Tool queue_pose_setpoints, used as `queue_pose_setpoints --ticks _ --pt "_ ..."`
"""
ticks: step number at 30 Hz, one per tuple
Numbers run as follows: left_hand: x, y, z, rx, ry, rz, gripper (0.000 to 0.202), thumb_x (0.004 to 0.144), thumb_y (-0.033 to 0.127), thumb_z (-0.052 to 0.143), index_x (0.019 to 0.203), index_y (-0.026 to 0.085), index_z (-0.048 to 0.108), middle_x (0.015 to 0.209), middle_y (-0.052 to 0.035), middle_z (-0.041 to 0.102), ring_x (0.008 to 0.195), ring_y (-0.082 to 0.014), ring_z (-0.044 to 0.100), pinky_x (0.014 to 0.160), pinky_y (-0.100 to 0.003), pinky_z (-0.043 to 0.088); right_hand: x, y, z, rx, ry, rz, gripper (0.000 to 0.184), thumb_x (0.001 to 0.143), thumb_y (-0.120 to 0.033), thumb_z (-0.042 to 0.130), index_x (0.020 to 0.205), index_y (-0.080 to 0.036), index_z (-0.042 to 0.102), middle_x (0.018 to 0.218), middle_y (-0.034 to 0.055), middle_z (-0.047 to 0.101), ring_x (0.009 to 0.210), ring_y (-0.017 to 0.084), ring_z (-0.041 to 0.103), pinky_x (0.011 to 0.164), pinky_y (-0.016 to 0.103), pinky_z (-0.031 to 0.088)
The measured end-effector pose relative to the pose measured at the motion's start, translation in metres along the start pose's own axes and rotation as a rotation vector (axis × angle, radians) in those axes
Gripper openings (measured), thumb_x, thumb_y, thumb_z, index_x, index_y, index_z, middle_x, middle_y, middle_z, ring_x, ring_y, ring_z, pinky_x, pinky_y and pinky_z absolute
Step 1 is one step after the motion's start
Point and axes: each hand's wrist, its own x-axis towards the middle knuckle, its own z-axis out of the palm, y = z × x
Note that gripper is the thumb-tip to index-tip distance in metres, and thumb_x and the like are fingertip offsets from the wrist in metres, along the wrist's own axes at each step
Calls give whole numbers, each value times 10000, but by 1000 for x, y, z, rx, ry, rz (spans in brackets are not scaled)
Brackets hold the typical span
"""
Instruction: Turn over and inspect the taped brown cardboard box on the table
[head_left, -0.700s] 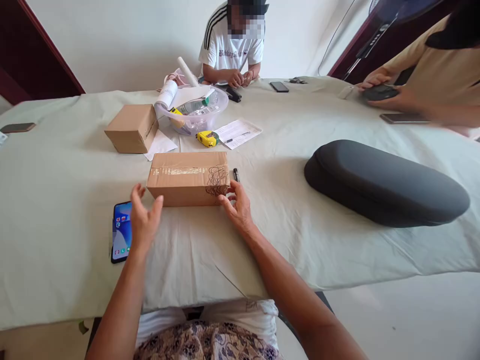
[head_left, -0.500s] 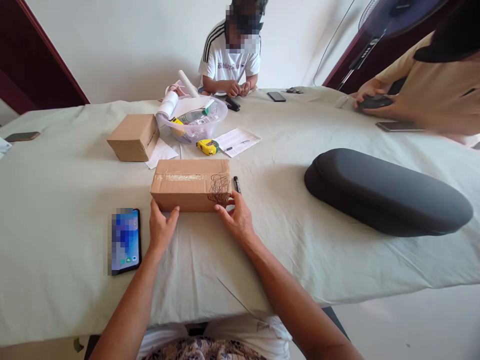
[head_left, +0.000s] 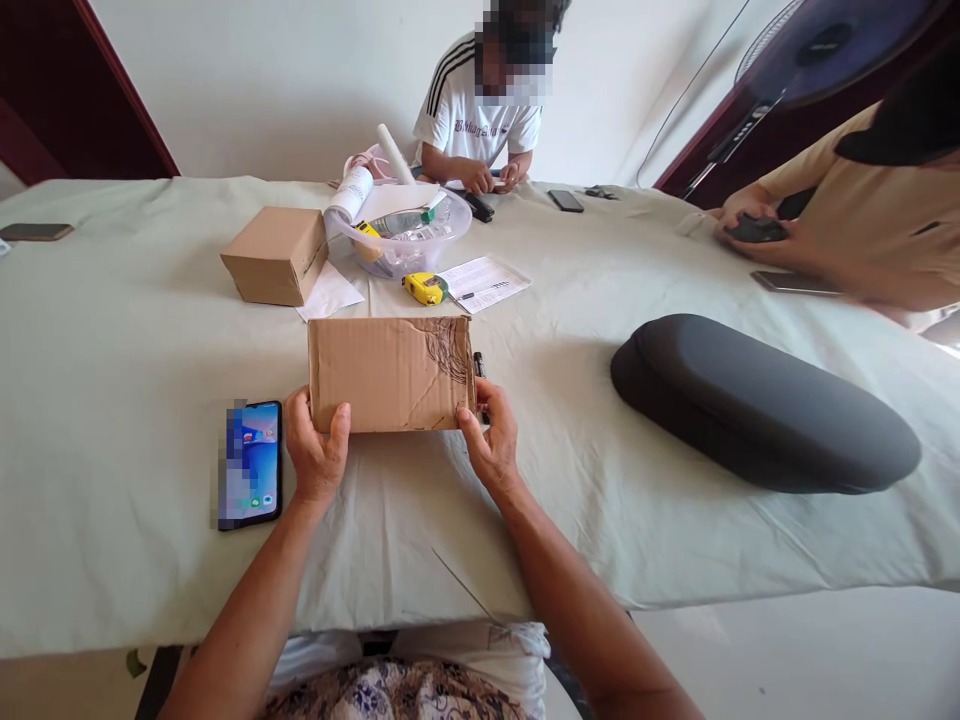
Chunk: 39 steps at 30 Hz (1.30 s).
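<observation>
A brown cardboard box is held between my two hands, its broad face tilted toward me. Dark scribbled lines mark its upper right corner. My left hand grips the lower left end, thumb on the front face and the other fingers partly hidden behind the side. At the lower right end, my right hand holds it the same way. Just right of the box, partly hidden by that hand, lies a black marker. A lit smartphone rests on the cloth left of my left hand.
Beyond the box are another cardboard box, a plastic basin of odds and ends, a yellow tape measure and a printed sheet. A long dark grey padded case lies right. Two people sit at the table.
The cardboard box has been tipped toward me, so its taped top no longer shows and a broad plain face does. Both hands turned with it. The view has shifted slightly.
</observation>
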Motion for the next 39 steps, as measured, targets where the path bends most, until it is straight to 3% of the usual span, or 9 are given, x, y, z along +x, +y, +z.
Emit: queue_pose_setpoints --ticks 4,9,14,17,19,22,26,32,39 --pt "-4 4 0 -104 -52 -48 676 866 629 601 1347 159 529 1270 -166 656 1147 -282 656 956 -411 548 1 -6 -2 -14 13 -50 424 958 -541 526 1232 -230 613 975 52 621 883 215 573 791 393 518" --pt "-4 8 -2 -169 -73 -8 807 853 618 647 1480 152 446 1443 -200 580 1314 -309 597 1056 -425 521 0 -6 -2 -48 42 -48 481 926 -574 574 1257 -226 598 992 59 611 860 212 557 760 381 508" --pt "1 3 -3 -121 -107 -16 744 863 673 609 1384 144 560 1322 -190 652 1242 -316 632 1052 -460 519 -1 1 2 -15 -15 137 509 925 -655 528 1158 -217 643 954 64 648 845 215 591 719 365 524" --pt "0 3 -1 -71 -134 -40 722 888 673 575 1391 155 553 1303 -181 654 1234 -310 629 1061 -464 508 -2 5 4 4 -10 217 523 915 -662 537 1153 -208 644 997 81 664 875 223 623 743 378 550" --pt "-2 5 0 -48 -114 -34 727 915 639 562 1457 161 484 1379 -191 612 1292 -304 596 1093 -457 486 -3 4 4 -13 15 219 514 912 -640 559 1189 -214 631 1037 88 668 905 229 637 772 393 559" --pt "-6 12 3 4 -55 79 702 956 556 546 1506 141 415 1447 -218 547 1362 -305 536 1147 -465 435 -5 -2 7 -36 72 162 520 915 -575 601 1319 -251 560 1189 111 655 1064 260 643 848 425 563" --pt "-14 26 8 102 -26 206 515 997 421 513 1422 130 514 1452 -239 490 1407 -319 483 1180 -498 391 -9 -15 16 -91 93 69 596 891 -512 680 1403 -277 485 1320 131 593 1218 298 588 1013 521 512" --pt "-22 41 17 160 -7 173 758 822 603 724 1381 125 541 1448 -260 392 1414 -402 441 1133 -546 435 -10 -24 31 -166 116 59 791 755 -581 808 1399 -280 460 1305 137 549 1236 330 536 1047 580 479" --pt "-23 40 15 73 -30 112 580 861 563 711 1285 185 594 1493 -212 381 1451 -351 415 1189 -516 377 -11 -20 26 -44 153 189 569 843 -554 715 1294 -256 538 1250 113 600 1177 280 594 999 490 513"
